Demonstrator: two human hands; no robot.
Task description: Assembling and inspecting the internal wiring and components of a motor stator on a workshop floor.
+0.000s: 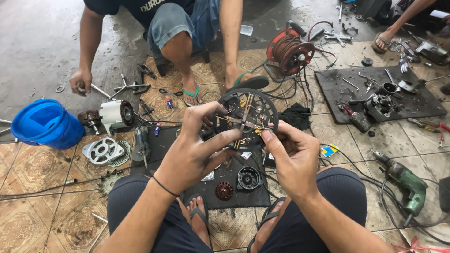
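Here, both hands raised over the tiled floor (42, 187), pinching a round black fan guard (248, 112) between them: left hand (194, 150) with fingers curled over the guard's left rim, right hand (293, 157) with fingertips closed on the small metal cross-piece at its centre. Beneath, a black mat (225, 185) bearing a black round motor part (248, 178) and a dark red rotor (223, 190). Towards the floor's left edge, a blue bucket (47, 124) on its side; near the right edge, a green drill (405, 180). Beyond the guard, another person's sandalled feet (192, 93) and an orange cable reel (290, 49).
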